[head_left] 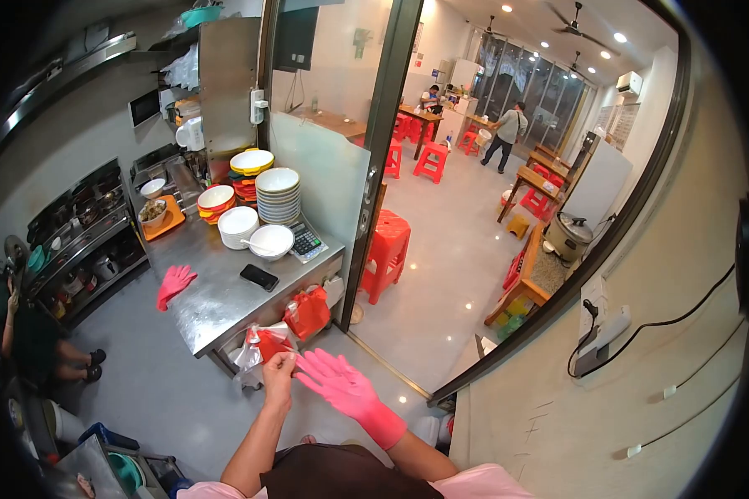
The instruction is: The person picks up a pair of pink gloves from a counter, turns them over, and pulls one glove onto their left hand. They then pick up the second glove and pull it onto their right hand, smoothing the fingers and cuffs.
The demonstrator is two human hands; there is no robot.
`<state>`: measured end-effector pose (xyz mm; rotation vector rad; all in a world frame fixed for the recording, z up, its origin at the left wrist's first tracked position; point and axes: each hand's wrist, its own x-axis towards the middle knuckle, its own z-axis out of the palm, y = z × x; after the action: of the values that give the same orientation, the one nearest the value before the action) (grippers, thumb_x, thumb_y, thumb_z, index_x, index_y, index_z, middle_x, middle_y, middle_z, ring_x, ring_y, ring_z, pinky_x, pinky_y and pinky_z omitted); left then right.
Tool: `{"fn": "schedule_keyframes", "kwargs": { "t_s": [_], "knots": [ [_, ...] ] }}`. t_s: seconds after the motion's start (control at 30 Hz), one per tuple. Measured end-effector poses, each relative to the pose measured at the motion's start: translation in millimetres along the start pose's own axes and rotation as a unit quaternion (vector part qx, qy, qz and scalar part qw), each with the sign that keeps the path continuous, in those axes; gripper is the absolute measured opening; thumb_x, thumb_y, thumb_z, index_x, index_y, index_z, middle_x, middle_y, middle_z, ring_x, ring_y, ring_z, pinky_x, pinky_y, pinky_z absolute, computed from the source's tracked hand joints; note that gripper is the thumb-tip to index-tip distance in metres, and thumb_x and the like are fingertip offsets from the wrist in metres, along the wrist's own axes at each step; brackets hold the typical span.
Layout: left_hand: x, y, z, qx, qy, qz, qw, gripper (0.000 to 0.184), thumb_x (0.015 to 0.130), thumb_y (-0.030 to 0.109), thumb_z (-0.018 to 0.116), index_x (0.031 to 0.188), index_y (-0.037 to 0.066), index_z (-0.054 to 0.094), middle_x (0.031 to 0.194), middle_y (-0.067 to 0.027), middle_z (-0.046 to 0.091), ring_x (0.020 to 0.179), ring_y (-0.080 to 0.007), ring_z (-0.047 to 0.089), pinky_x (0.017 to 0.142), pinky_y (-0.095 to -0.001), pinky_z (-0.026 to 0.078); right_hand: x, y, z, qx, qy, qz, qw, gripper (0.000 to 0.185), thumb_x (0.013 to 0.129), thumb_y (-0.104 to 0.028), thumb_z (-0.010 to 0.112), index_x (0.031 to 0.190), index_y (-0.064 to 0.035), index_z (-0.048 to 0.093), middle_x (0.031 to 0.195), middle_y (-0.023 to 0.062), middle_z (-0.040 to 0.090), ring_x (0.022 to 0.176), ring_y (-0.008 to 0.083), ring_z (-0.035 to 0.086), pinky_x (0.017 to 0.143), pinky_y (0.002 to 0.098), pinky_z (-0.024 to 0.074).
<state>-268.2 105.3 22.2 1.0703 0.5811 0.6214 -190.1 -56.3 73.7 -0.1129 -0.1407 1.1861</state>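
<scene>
Because the pink glove (354, 395) looks like soft rubber, it should handle as light and limp, with some stretch, safe from breaking but perhaps apt to tear at a finger. It may cling to a dry palm and turn slippery if wet; whether it is wet I cannot tell. The cuff would give the surest hold, being broad; the fingertips offer only small, bendy tabs for a pinch.

It sits on the right hand (341, 382), at seven o'clock from the middle of the view, covering it past the wrist. That hand is held wide, palm seemingly up, fingers pointing toward ten o'clock. The left hand (280, 374), bare, is at nine o'clock from it, thumb and fingers drawn together in what looks like a pinch on a glove fingertip.

The glove is bright pink, its palm creased and paler than the cuff. A second glove (175, 285) of similar pink lies crumpled at ten o'clock from the hands, on the steel surface (216, 316), partly over its left edge. From that one, a phone (259, 277) lies at three o'clock; stacked bowls (278, 195) stand at twelve o'clock from the phone. A red bag (305, 312) is at eleven o'clock from the gloved hand.
</scene>
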Motion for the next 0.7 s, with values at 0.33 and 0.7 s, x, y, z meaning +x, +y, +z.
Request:
{"fn": "schedule_keyframes", "kwargs": {
  "t_s": [0.33, 0.7],
  "knots": [
    [-0.9, 1.3, -3.1, 0.028, -0.049, -0.003, 0.998, 0.012, 0.099, 0.014, 0.071, 0.101, 0.003, 0.072, 0.083, 0.0005, 0.070, 0.071, -0.0070, 0.060, 0.068, -0.0233, 0.047, -1.1, -2.2, -8.3, -0.016, 0.019, 0.035, 0.999, 0.058, 0.113, -0.034, 0.038, 0.161, -0.0033, 0.029, 0.169, 0.0179, 0.026, 0.157, 0.0344, 0.024, 0.130, 0.0508, 0.0188],
    [3.7, -3.4, -12.3, 0.025, -0.057, -0.019, 0.998, 0.019, 0.100, 0.017, 0.069, 0.111, 0.001, 0.070, 0.097, -0.0011, 0.070, 0.087, -0.0086, 0.061, 0.081, -0.0258, 0.048, 1.3, 10.1, -13.2, -0.049, -0.049, -0.009, 0.998, 0.054, 0.113, -0.033, 0.036, 0.160, -0.0054, 0.030, 0.172, 0.0190, 0.016, 0.158, 0.0365, 0.017, 0.130, 0.0536, 0.0138]
  ]
}}
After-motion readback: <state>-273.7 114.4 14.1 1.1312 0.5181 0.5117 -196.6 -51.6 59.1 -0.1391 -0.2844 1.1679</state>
